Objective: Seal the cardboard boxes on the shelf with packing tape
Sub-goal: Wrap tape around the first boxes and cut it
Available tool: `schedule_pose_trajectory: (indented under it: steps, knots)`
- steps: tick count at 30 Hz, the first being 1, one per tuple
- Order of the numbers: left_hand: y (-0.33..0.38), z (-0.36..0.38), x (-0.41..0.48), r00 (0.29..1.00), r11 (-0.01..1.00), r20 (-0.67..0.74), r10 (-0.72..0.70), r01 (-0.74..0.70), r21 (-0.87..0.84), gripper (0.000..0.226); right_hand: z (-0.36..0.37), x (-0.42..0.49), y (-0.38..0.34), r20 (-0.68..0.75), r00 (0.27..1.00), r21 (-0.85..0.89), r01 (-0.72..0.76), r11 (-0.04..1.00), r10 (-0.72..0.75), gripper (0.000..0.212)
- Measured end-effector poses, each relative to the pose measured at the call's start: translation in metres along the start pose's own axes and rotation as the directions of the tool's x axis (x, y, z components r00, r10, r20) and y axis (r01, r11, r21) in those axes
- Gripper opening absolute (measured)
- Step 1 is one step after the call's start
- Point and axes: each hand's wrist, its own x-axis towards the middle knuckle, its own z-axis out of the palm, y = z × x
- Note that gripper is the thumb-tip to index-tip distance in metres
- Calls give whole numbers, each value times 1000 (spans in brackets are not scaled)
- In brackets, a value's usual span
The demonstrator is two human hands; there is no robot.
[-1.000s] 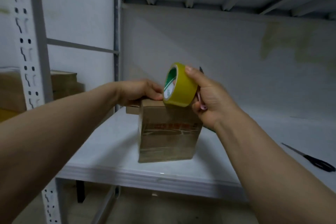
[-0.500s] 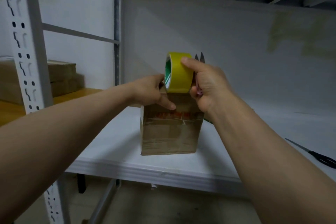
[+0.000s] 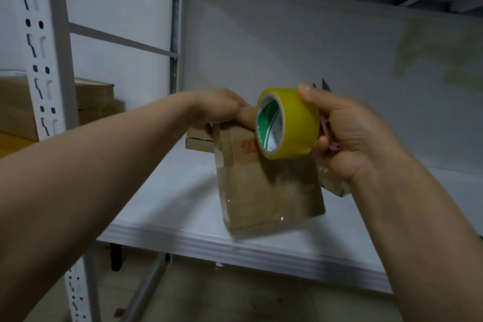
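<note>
- Head view: motion blur smears the whole frame, so the red print on the cardboard box (image 3: 266, 191) is unreadable.
- The left hand (image 3: 219, 107) curls over the box's top left edge and grips it; its fingertips are hidden behind the cardboard.
- The right hand (image 3: 350, 136) grips the tape roll (image 3: 295, 123), thumb on top of the band and fingers out of sight behind it.
- The same hand also holds a small pair of pink-handled snips (image 3: 326, 125); only a strip of handle and two dark tips show above the thumb.
- The roll covers the box's upper right corner, and I cannot tell whether tape is being drawn off.
- The box leans over the front part of the white shelf (image 3: 183, 238); whether its base touches the board is hard to say.
- A flat carton (image 3: 198, 142) peeks out behind the left hand, mostly covered.
- The roll is a glossy yellow ring with a green-and-white core; the box is dull brown cardboard with shiny clear tape over its front.
- The perforated metal upright (image 3: 49, 60) is pale grey, with stacked brown cartons (image 3: 96, 97) behind it.
- Half a second ago the box stood square on the shelf; now it is tilted.
- The left hand has gone from pressing the front face to clasping the top edge.
- The black scissors seen at the right edge are now out of frame.
</note>
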Motion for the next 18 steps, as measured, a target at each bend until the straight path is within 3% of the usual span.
schedule_pose_trajectory:
  steps: [3, 5, 9, 11, 14, 18]
  knots:
    - [-19, 17, 7, 989, 994, 102, -108, 107, 19, 17, -5, 8, 31, 18, 996, -11, -90, 996, 90, 35]
    - [-32, 27, 12, 984, 988, 97, -149, 152, -25, 23, -3, 17, 54, 8, 995, 12, -98, 995, 98, 40]
    - [-47, 48, 33, 986, 987, -144, -89, 107, 117, 22, 9, 37, 82, 9, 997, -15, -74, 997, 74, 37]
    - [-53, 61, 37, 983, 978, -183, -20, 57, 200, 27, 13, 44, 92, -1, 996, -44, -86, 995, 86, 32]
    - [-68, 71, 25, 991, 985, -123, -57, 75, 152, 67, 15, 47, 106, -5, 994, -72, -113, 991, 113, 34]
    - [-84, 83, 5, 975, 975, -44, -219, 220, 26, 115, 22, 45, 119, -9, 992, -55, -123, 991, 123, 41]
